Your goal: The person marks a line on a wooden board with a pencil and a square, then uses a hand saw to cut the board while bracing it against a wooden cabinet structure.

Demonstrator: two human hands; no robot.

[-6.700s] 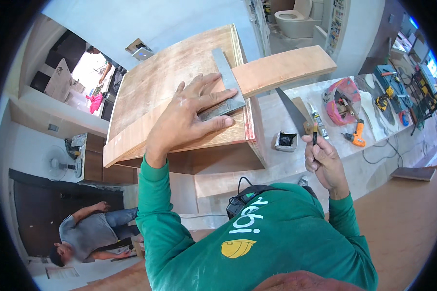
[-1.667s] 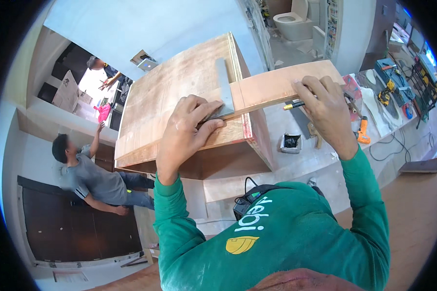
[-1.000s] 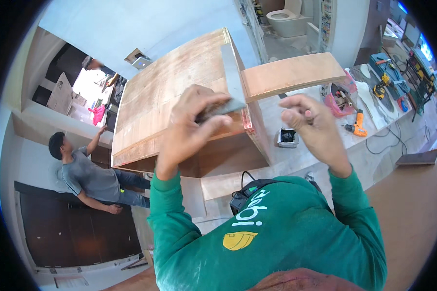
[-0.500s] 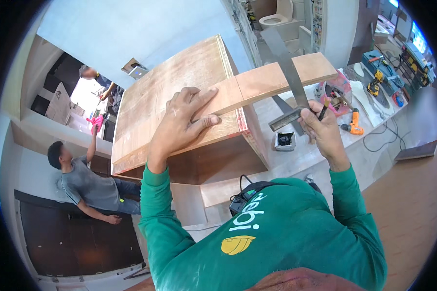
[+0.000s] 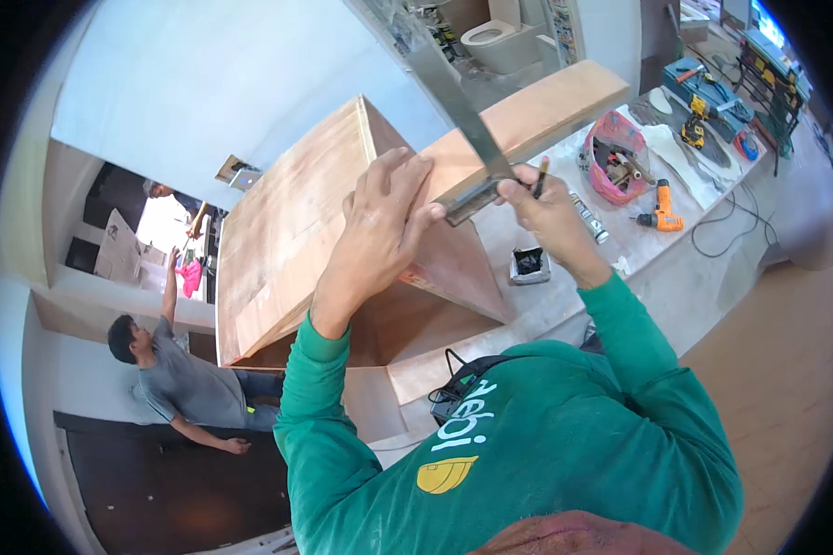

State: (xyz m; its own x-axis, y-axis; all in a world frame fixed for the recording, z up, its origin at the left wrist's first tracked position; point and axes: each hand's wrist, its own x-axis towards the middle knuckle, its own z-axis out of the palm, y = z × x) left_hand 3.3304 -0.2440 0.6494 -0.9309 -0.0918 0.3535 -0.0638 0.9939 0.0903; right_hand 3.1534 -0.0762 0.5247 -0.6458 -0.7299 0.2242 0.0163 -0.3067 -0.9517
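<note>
A long wooden plank [image 5: 557,104] lies across the top of a plywood box [image 5: 287,222] and juts out past its right side. My left hand [image 5: 372,222] is closed over the plank, its fingers on the upper face and its thumb at the near edge. In my right hand [image 5: 544,211] is a try square [image 5: 479,141], pinched near its corner. Its blade crosses the plank's face, and its stock sits along the near edge, close to my left thumb. A pencil [image 5: 541,176] sticks up between the right fingers.
To the right, a pink bucket of tools [image 5: 611,157], an orange drill [image 5: 662,208], a spray can [image 5: 589,218] and a small black-lined container [image 5: 529,265] stand on a pale surface. A cable [image 5: 750,227] curls there. A person in grey [image 5: 190,370] stands at the left.
My right hand has brought the try square left along the plank, near my left hand. My left fingers have drawn closer together. The view has shifted.
</note>
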